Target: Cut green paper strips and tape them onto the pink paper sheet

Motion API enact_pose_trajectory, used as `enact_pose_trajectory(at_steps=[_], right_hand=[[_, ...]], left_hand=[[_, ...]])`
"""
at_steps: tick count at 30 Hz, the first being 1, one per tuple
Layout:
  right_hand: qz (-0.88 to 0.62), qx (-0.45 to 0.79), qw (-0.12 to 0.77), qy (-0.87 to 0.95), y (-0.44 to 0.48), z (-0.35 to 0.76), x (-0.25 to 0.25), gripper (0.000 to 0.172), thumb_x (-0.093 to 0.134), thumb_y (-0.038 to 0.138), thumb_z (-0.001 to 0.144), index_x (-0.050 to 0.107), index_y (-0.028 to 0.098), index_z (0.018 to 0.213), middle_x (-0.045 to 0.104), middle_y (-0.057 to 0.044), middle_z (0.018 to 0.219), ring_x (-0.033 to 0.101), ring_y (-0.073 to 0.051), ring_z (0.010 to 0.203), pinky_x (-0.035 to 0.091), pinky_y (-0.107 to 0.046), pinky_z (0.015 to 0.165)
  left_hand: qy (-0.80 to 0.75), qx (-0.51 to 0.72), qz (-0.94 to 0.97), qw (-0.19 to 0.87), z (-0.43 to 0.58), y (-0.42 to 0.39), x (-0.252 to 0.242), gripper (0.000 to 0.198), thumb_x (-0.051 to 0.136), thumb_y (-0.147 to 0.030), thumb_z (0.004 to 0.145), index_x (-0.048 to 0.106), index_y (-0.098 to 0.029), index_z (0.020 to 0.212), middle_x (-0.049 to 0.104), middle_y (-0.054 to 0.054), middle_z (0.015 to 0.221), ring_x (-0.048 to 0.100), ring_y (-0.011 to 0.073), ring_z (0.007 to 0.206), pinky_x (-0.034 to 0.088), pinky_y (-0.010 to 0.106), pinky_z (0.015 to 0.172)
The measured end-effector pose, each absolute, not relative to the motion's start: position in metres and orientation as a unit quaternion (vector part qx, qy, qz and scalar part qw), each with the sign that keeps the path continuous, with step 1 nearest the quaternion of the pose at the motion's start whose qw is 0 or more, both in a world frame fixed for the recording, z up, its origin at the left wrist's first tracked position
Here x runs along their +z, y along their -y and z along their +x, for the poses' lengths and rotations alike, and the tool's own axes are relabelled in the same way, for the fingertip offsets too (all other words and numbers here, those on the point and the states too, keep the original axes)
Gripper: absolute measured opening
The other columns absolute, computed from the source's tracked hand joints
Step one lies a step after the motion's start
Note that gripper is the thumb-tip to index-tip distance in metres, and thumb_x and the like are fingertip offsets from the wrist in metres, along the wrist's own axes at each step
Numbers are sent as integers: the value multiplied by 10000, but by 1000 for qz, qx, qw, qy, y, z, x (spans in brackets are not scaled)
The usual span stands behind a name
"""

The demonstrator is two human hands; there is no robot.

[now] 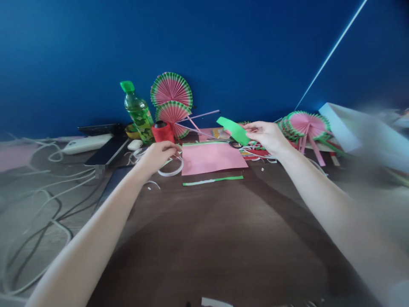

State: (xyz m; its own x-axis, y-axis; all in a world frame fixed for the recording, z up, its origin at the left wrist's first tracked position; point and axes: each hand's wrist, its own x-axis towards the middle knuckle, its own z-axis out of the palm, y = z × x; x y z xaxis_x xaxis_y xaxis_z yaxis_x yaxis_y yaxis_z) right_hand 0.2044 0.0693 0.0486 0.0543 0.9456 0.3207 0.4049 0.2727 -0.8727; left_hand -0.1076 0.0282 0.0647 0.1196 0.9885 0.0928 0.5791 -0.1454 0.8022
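Observation:
My right hand (263, 134) pinches a bright green paper strip (234, 130), raised above the back of the table. Below it lies a sheet of pink paper (213, 158) with a thin green band along its far edge. Close to that sheet's left edge is my left hand (159, 155), its fingers bent and drawn together. A white curved strip (171, 173) loops just under those fingertips; whether they grip it I cannot tell. In front of the pink sheet rests a narrow green strip (213, 181) with a whitish stretch along it.
Pleated pink-and-green paper fans (171, 91) lean on the blue wall, with more fans (305, 125) at right. A green-capped bottle (138, 111) stands beside a red spool (162, 132). White cables (60, 221) sprawl at left. Paper scraps (217, 302) lie on the brown table (207, 238).

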Motion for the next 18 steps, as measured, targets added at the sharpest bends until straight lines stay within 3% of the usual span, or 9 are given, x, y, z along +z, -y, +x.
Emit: enact_pose_trajectory(at_steps=[7,13,16,18], right_hand=[[-442,467,424,637,-29,142,49,107,643,141,613,636,147,720,661,-34,762,611,-144,738,502,-337,760],[-435,498,354,662,-9,122,42,87,659,156,628,654,176,712,667,-8,781,614,-133,740,493,-325,789],[-442,549,359,612,-9,121,40,78,638,117,628,639,170,685,649,2,720,618,-133,694,520,-323,724],[-449,591,364,563,-11,122,40,90,617,88,623,624,163,672,637,3,685,617,-136,653,534,-329,675]], left_hand=[[-480,374,634,477,-66,-5,55,423,573,-415,728,594,-164,1068,646,98,1056,630,183,861,483,299,745],[-446,422,598,515,-59,-1,50,233,562,-321,726,642,-140,848,667,58,887,619,171,804,478,306,776],[-438,405,591,543,-60,-2,49,208,535,-210,707,638,-156,880,661,40,888,614,159,829,477,299,787],[-431,385,598,555,-60,-2,50,290,539,-122,653,629,-173,924,662,28,900,616,154,842,476,301,804]])
